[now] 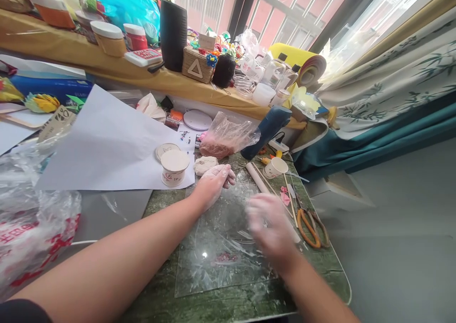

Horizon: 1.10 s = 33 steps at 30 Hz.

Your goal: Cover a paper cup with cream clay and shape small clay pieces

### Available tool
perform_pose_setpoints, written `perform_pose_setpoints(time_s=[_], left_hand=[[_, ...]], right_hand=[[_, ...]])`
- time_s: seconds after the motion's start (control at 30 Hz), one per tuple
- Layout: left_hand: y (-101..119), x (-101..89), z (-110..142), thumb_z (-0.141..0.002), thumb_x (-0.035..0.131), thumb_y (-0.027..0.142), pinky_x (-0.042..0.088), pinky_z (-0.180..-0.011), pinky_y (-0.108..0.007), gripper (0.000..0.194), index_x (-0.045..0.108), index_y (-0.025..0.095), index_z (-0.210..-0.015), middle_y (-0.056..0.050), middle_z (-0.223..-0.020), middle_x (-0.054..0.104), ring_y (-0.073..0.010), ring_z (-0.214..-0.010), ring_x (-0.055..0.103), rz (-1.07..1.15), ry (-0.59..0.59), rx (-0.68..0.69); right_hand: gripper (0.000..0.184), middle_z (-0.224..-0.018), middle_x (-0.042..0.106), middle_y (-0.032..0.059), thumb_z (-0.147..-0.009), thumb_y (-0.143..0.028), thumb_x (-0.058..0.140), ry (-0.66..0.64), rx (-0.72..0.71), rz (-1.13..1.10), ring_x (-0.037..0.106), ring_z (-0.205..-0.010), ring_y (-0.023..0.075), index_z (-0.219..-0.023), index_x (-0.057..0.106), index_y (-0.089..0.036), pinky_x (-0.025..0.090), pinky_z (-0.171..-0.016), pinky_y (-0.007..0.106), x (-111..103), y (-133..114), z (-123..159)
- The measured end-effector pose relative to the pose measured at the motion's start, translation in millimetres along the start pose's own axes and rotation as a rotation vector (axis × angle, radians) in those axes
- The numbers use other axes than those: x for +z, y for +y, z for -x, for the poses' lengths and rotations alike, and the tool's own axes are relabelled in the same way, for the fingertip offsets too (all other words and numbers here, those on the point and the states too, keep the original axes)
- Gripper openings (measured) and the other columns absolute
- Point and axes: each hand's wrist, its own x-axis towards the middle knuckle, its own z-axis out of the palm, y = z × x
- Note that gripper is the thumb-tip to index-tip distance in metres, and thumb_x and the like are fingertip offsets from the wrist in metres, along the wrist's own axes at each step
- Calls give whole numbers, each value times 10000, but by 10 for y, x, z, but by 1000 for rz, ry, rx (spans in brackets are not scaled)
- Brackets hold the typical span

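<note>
Dusted with white powder, my left hand [214, 184] is closed, thumb laid along curled fingers; whatever it may hold is hidden. It is above the far edge of a clear sheet [213, 237], close to a pale lump of dough or clay [205, 164]. My right hand [269, 223], also whitened, is smeared by motion over the right side of the sheet, so its fingers cannot be made out. Partly behind it lies a pale rolling pin [257, 177]. White powder and a reddish smudge [226, 258] mark the sheet.
Scissors [309, 228] and thin sticks lie at the right, near an open paper cup [276, 167]. A covered cup [174, 167] stands on white paper [107, 142]. Behind are a plastic bag of pinkish-brown material [221, 145], a dark blue cylinder [266, 132] and a crowded windowsill.
</note>
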Motion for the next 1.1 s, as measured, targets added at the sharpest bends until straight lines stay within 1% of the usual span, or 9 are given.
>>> perform_pose_setpoints(time_s=[0.17,0.37,0.53,0.63,0.73,0.87,0.97,1.07,1.1], left_hand=[[37,-16,27,-932,527,509,464,-655,-296,385,634,183,-757,-33,-697,653,-151,-627,564,-28,-2,5],[63,-24,43,-949,489,493,464,-660,-305,378,626,191,-769,-28,-701,650,-155,-626,557,-46,2,-2],[79,-21,46,-935,513,506,476,-678,-308,381,633,189,-762,-31,-708,656,-156,-634,560,-43,-3,-5],[68,-13,44,-929,520,526,482,-677,-311,391,634,189,-766,-32,-708,656,-160,-637,566,-36,1,-2],[51,-9,41,-924,527,533,485,-672,-308,392,635,188,-771,-31,-710,653,-160,-646,578,-29,8,1],[48,-11,38,-916,536,543,483,-659,-312,398,635,191,-759,-35,-707,653,-164,-640,583,-29,7,2],[59,-10,39,-907,547,566,481,-654,-314,417,638,192,-747,-39,-697,653,-169,-639,584,-34,8,2],[74,-6,47,-899,555,585,482,-654,-308,434,643,189,-746,-41,-700,656,-170,-656,593,-35,12,3],[81,-5,51,-898,556,587,482,-656,-306,435,645,188,-748,-40,-700,656,-169,-655,593,-37,13,3]], right_hand=[[501,-1348,548,138,-918,-310,618,1,74,72,552,-1273,320,-1406,512,-260,481,-1064,576,337,-21,167],[450,-1301,616,130,-934,-348,623,-157,141,25,588,-1218,305,-1362,542,-235,485,-1069,537,447,38,154],[459,-1285,669,115,-941,-366,644,-155,191,-50,629,-1187,282,-1373,557,-242,525,-1040,499,404,85,162],[526,-1364,643,100,-907,-368,695,-222,117,-97,597,-1266,289,-1410,567,-282,495,-1092,507,352,80,172],[449,-1430,614,69,-943,-338,646,-273,77,-175,570,-1323,280,-1390,600,-329,463,-1130,518,380,76,207],[406,-1208,739,80,-911,-318,686,-230,305,-311,716,-1080,265,-1313,635,-284,588,-962,488,314,-5,95],[197,-1159,734,80,-881,-312,727,-118,248,-265,701,-1089,277,-1070,725,-257,562,-984,508,-64,-176,-206],[281,-1278,649,84,-892,-257,723,438,63,-215,652,-1170,293,-1171,686,-275,478,-1070,578,-468,-321,-456],[308,-1304,627,80,-922,-253,685,560,2,-194,645,-1179,292,-1226,658,-292,476,-1068,588,-522,-335,-471]])
